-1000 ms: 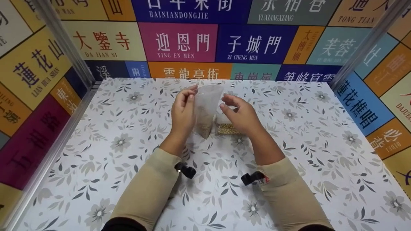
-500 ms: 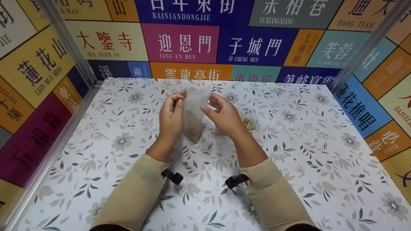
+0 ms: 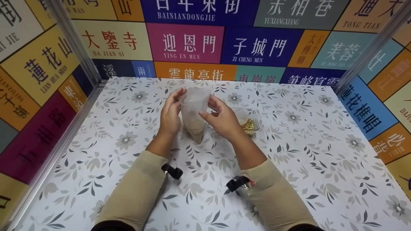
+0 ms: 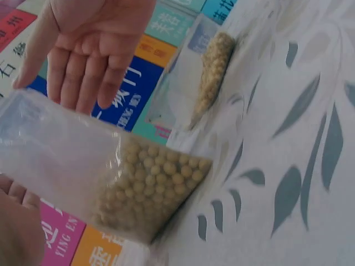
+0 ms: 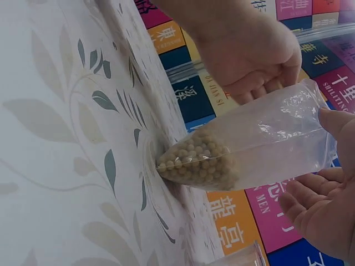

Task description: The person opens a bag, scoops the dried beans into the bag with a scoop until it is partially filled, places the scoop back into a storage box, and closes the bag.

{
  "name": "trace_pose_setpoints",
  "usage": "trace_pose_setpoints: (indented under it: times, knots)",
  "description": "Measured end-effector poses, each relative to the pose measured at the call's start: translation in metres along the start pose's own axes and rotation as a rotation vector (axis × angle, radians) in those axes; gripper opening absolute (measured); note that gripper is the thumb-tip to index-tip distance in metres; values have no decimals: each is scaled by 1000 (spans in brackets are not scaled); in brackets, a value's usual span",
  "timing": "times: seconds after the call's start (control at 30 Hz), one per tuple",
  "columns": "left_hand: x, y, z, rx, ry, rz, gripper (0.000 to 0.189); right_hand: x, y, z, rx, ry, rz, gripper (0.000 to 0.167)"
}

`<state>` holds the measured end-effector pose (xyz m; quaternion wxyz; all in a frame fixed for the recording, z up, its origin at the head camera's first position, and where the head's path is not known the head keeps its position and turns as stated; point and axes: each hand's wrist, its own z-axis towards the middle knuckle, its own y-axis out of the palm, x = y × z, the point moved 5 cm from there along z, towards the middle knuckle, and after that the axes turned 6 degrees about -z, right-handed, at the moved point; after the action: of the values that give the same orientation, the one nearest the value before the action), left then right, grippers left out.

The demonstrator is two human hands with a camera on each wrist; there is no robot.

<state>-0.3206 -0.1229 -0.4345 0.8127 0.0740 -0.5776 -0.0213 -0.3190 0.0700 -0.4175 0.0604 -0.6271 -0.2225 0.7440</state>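
Observation:
A clear plastic bag (image 3: pixel 195 109) stands mouth up on the patterned tabletop, its lower part filled with pale round beans (image 4: pixel 158 183) that look like soybeans. My left hand (image 3: pixel 170 112) holds the bag's left edge near the mouth, fingers curled at that side in the right wrist view. On the other side, my right hand (image 3: pixel 223 117) has its thumb over the front of the bag and its fingers along the right edge, just below the mouth. The mouth is spread into a rounded opening in the head view.
Just right of the bag, partly behind my right hand, a clear container (image 3: pixel 253 123) with more pale beans sits on the table (image 3: pixel 308 154). Walls of colourful lettered panels (image 3: pixel 186 45) rise at the back and both sides.
Both hands and the bag have shifted left, exposing the container at the right. The bag's mouth now stands wider and rounder, tipped toward the camera.

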Motion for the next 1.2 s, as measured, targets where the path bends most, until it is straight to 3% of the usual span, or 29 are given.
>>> trace_pose_setpoints:
  times: [0.17,0.37,0.53,0.73,1.0,1.2]
  knots:
    - [-12,0,3,-91,-130,18,59,-3,7,-3,-16,-12,-30,85]
    - [-14,3,3,-125,-161,-38,60,-5,11,-7,-19,-41,-32,78]
    - [-13,2,1,-88,-149,-46,57,-7,11,-11,11,-95,27,56]
    - [-12,3,2,-24,-82,-154,45,-7,8,-13,66,-135,37,38]
    - [-14,0,3,94,-39,-174,20,9,-5,-13,126,-157,224,29]
    - [-17,0,4,124,-45,-245,15,13,-18,-16,208,-106,262,26]
